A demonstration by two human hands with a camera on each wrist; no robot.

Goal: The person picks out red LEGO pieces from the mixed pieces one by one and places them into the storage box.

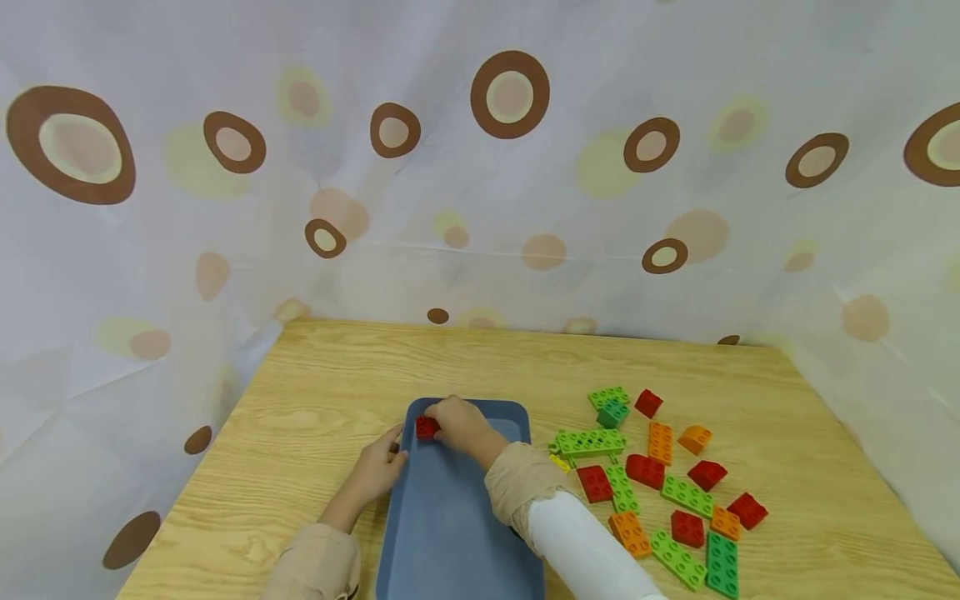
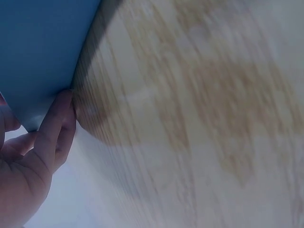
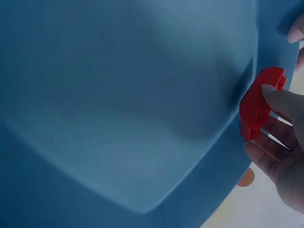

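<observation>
A blue-grey tray (image 1: 465, 533) lies on the wooden table. My right hand (image 1: 462, 429) is over its far left corner and pinches a red toy brick (image 1: 427, 427) between thumb and fingers. In the right wrist view this red brick (image 3: 259, 104) shows a smooth curved side and studs, and overlaps the tray's raised edge. At the tray's left side, my left hand (image 1: 375, 471) holds the rim between thumb and fingers. The left wrist view has the left hand's fingers (image 2: 50, 130) along the outer wall of the tray (image 2: 42, 47).
Right of the tray, loose toy bricks in red, orange and green are spread over the table (image 1: 337, 358). Among them are a light green studded piece (image 1: 588, 442) close to the tray and a dark green brick (image 1: 722, 563) near the front. A spotted cloth (image 1: 450, 183) hangs behind.
</observation>
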